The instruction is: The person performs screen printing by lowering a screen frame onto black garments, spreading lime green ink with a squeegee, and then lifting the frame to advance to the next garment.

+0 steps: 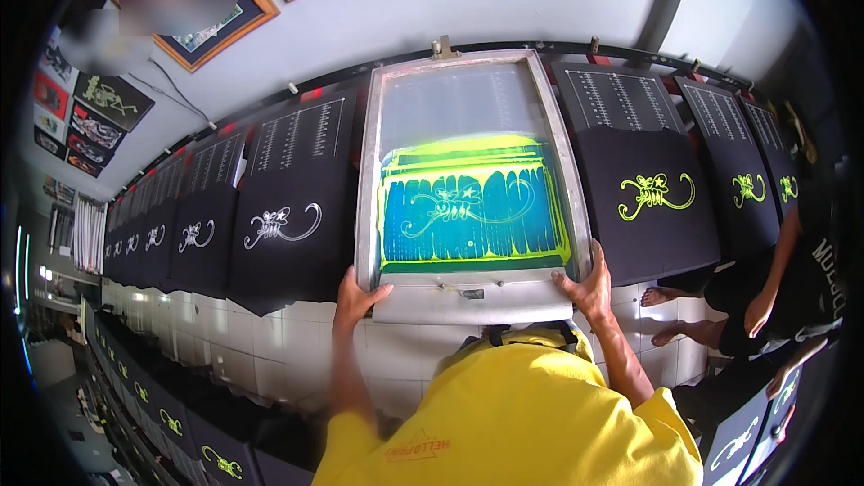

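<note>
A screen printing frame (pixel 366 189) with pale rails lies in front of me, among a row of black shirts. Neon yellow ink (pixel 468 155) is streaked over its blue-green stencil (pixel 450 238), where a curling design shows through. At the near left corner, my left hand (pixel 358 299) grips the frame, thumb on top of the near rail. My right hand (pixel 589 290) grips the opposite near corner in the same way. Both hands' fingers are partly hidden under the frame. What lies beneath the mesh is mostly hidden.
Left of the frame, a black shirt (pixel 283 256) bears a white print. On the right, another black shirt (pixel 643 234) carries a yellow print. A metal rail (pixel 504 47) runs behind the boards. A person (pixel 792 279) stands close by at right; more printed shirts (pixel 171 418) lie behind me.
</note>
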### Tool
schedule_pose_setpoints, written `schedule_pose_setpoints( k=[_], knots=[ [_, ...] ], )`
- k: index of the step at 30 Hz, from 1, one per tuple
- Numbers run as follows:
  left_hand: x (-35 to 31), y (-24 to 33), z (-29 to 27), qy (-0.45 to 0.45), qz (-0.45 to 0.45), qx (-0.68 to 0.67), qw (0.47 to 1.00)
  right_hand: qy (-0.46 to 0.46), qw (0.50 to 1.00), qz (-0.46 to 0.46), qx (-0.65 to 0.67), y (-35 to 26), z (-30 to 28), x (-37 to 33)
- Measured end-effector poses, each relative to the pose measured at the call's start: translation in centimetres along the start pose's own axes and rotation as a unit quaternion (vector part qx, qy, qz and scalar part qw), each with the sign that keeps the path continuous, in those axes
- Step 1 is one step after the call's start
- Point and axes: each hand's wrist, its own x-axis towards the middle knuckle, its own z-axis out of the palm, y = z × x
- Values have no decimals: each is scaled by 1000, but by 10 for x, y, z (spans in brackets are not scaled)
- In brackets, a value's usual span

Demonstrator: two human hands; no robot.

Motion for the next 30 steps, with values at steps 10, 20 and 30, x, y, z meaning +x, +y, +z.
schedule_pose_setpoints(
  k=[10, 20, 30],
  knots=[
    [3, -12, 3, -2, -21, -23, 1000, -23, 999, 32, -22, -11, -6, 0],
    [2, -16, 5, 0, -25, 29, 999, -5, 998, 32, -61, 4, 5, 1],
    [7, -60, 14, 17, -17, 54, 998, -14, 999, 36, -38, 4, 1, 0]
  ],
)
